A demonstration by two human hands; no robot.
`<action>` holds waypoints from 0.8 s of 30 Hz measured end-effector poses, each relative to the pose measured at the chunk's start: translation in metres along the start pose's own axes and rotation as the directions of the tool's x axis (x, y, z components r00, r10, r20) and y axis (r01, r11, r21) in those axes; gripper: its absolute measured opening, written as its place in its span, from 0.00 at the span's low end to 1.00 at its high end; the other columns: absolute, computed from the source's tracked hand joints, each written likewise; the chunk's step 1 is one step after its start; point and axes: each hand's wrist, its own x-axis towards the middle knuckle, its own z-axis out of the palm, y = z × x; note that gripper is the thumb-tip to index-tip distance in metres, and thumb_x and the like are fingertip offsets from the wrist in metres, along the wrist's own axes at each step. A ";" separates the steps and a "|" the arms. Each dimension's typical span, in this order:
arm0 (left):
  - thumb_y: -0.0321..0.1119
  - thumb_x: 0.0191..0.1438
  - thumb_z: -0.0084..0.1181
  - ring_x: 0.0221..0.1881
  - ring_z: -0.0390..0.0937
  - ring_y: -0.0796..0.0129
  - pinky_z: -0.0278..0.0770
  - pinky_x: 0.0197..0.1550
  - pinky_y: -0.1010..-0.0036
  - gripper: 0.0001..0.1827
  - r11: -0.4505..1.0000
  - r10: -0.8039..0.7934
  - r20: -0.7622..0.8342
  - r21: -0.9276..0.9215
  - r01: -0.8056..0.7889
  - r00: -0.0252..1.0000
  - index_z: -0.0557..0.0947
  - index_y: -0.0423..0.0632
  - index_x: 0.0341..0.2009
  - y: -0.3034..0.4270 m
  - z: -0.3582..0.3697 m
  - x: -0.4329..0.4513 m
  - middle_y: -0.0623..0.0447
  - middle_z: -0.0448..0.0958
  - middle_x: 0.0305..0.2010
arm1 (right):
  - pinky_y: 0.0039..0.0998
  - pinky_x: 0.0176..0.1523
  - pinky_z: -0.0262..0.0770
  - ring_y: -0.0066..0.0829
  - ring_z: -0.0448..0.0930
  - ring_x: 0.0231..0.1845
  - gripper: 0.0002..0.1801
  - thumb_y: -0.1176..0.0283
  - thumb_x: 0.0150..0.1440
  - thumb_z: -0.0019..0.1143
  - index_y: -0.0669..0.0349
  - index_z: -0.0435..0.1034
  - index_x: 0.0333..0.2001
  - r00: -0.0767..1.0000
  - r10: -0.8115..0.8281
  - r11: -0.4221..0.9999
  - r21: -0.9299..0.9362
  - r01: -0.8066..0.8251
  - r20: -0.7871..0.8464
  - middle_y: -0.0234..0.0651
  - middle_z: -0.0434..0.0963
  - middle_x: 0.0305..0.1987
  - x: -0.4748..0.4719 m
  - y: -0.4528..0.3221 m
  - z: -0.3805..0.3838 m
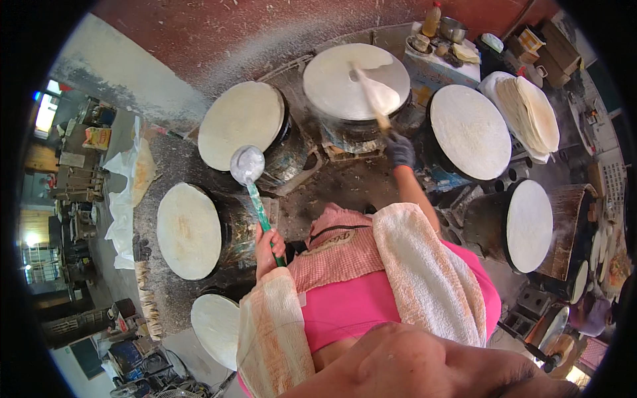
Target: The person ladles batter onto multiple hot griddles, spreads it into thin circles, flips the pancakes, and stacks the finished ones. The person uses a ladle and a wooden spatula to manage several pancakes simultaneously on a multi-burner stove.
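My left hand (270, 247) grips the green handle of a metal ladle (248, 165). The ladle's bowl, coated with whitish residue, hangs by the front edge of the left-front pancake griddle (241, 124). In a dark glove, my right hand (400, 150) holds a wooden batter spreader (380, 119). Its blurred blade lies across the middle round griddle (396, 72). White batter (328, 82) covers much of that surface, with a thicker wet pool (385, 101) beside the blade. A greyer patch shows at the griddle's upper right.
Sheets of pale batter cover the right-front griddle (470, 132), far-right griddle (530, 226), left griddle (189, 231) and lower-left griddle (216, 326). Stacked flatbreads (535, 114) stand at right. A side table (438, 69) carries a bottle (431, 20) and metal pot (453, 30). A person (589, 311) is far right.
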 end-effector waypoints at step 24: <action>0.29 0.56 0.40 0.10 0.53 0.80 0.52 0.09 0.83 0.25 0.971 -0.239 0.075 0.020 0.238 0.968 0.59 0.62 0.59 -0.011 0.066 0.078 0.60 0.57 0.16 | 0.43 0.37 0.70 0.45 0.75 0.36 0.15 0.59 0.51 0.46 0.48 0.70 0.42 0.979 0.077 0.940 -0.342 -0.008 0.188 0.45 0.75 0.35 0.019 0.037 -0.035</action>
